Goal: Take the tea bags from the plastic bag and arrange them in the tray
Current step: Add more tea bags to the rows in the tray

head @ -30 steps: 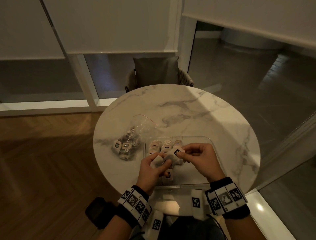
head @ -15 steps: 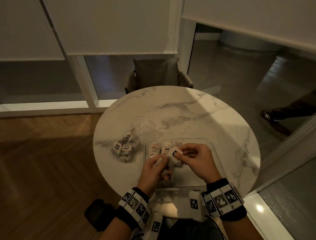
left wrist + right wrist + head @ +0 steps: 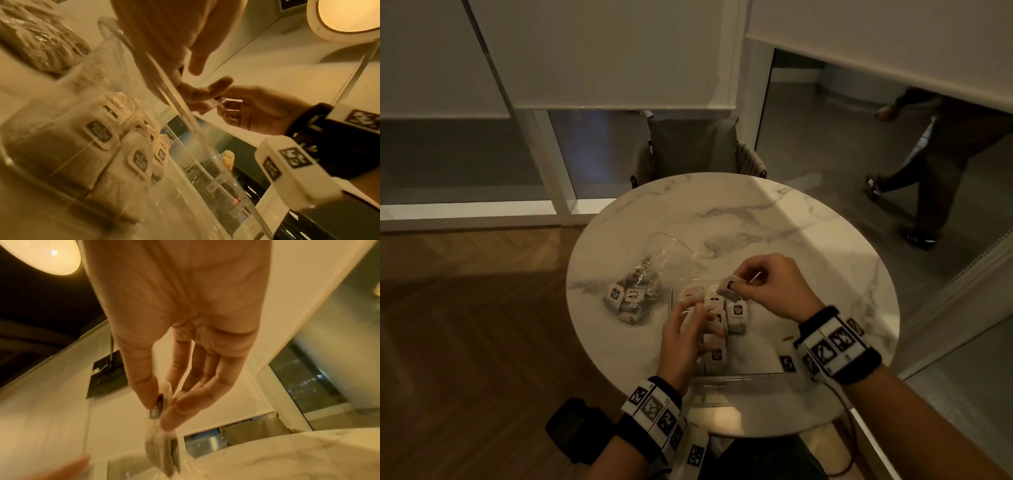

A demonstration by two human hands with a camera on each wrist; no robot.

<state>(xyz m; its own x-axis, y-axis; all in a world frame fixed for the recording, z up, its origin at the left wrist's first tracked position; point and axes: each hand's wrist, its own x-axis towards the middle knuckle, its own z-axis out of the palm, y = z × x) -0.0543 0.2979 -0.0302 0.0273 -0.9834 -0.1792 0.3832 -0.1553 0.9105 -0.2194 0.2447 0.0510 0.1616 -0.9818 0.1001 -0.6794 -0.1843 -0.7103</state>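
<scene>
The right hand [image 3: 770, 287] pinches one tea bag [image 3: 727, 287] by its top edge above the far end of the clear tray [image 3: 739, 377]. The left hand [image 3: 685, 337] rests with relaxed fingers on the rows of tea bags [image 3: 736, 313] already laid there. More wait in the plastic bag [image 3: 635, 291] on the worktop [image 3: 791, 222]. Each looks light, soft and easily torn, so a gentle pinch at the paper tag or top seam suits best.

a round white marble desk [image 3: 774, 219] with grey lines holds two things — a clear plastic bag [image 3: 643, 277] with tea bags inside on the left, and a clear tray [image 3: 756, 375] just beside it on the right.
</scene>
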